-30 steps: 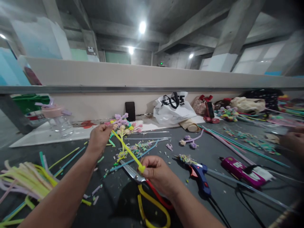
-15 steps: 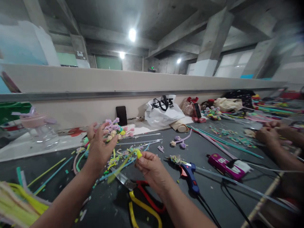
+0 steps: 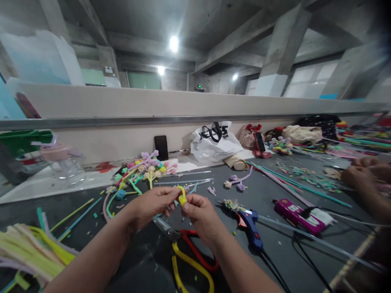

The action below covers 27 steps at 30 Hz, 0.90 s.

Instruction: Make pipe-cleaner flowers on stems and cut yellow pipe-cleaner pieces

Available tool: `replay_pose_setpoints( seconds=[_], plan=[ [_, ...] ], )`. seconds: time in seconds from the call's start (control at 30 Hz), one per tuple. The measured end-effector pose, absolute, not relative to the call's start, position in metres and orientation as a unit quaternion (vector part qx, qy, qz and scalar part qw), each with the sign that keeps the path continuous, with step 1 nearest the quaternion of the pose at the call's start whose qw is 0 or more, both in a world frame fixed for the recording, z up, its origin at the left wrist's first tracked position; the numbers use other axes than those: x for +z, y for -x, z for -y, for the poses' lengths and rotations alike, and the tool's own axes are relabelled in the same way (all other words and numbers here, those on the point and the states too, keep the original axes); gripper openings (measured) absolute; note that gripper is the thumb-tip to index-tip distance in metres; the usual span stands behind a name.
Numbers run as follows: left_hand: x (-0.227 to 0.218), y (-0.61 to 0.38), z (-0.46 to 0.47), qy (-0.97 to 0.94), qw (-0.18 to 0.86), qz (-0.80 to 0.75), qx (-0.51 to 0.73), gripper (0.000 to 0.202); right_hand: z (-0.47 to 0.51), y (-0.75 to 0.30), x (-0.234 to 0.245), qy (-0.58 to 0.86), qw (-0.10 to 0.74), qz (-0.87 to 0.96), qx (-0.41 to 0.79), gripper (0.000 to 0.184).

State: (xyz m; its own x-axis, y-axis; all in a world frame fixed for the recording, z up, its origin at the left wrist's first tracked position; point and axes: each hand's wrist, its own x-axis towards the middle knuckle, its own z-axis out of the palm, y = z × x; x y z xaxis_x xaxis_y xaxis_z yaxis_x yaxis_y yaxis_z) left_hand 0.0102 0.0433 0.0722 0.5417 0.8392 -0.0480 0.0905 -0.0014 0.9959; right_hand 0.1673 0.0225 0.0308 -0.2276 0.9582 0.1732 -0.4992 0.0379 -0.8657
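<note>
A yellow pipe cleaner (image 3: pixel 182 196), bent into a small loop, is pinched between my two hands over the dark table. My left hand (image 3: pixel 154 202) grips its left side with fingertips closed. On its other side, my right hand (image 3: pixel 198 209) pinches the knotted lower part with thumb and forefinger. Scissors (image 3: pixel 171 236) with one red and one yellow handle lie under my wrists, blades partly hidden by my left hand. Behind my left hand rests a pile of pipe-cleaner flowers (image 3: pixel 149 162) in purple, yellow, pink and green.
Right of my hands lies a blue glue gun (image 3: pixel 251 230) with its cord, beside a purple power strip (image 3: pixel 301 215). Pipe cleaners (image 3: pixel 33 248) are bunched at lower left. A white bag (image 3: pixel 215 142) and phone (image 3: pixel 161 147) stand at the back. A co-worker's hands (image 3: pixel 366 175) are far right.
My left hand has come from the flower pile to meet my right hand and now holds the yellow pipe cleaner too. Its hanging strand now shows as a loop. The view has shifted slightly.
</note>
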Motion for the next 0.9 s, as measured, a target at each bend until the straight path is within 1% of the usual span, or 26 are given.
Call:
replay_pose_setpoints(
  seconds=[0.13,0.23,0.3,0.47,0.7,0.9],
  plan=[
    [0.062,-0.021,-0.042,-0.548,0.679,-0.292,0.392,0.021,-0.020,-0.165,0.031,0.249,0.552,0.430,0.670,0.017],
    [0.057,-0.030,-0.039,-0.498,0.705,-0.261,0.433,0.019,-0.017,-0.163,0.031,0.254,0.534,0.422,0.688,0.015],
    [0.056,-0.035,-0.037,-0.481,0.697,-0.264,0.461,0.017,-0.016,-0.163,0.032,0.255,0.531,0.411,0.696,0.015],
    [0.055,-0.043,-0.034,-0.469,0.636,-0.303,0.532,0.015,-0.015,-0.161,0.032,0.260,0.518,0.400,0.710,0.017],
    [0.049,-0.047,-0.036,-0.475,0.606,-0.300,0.563,0.011,-0.014,-0.162,0.034,0.252,0.528,0.410,0.700,0.018],
    [0.048,-0.054,-0.032,-0.461,0.585,-0.309,0.591,0.013,-0.016,-0.166,0.033,0.266,0.526,0.427,0.685,0.019]
  ],
)
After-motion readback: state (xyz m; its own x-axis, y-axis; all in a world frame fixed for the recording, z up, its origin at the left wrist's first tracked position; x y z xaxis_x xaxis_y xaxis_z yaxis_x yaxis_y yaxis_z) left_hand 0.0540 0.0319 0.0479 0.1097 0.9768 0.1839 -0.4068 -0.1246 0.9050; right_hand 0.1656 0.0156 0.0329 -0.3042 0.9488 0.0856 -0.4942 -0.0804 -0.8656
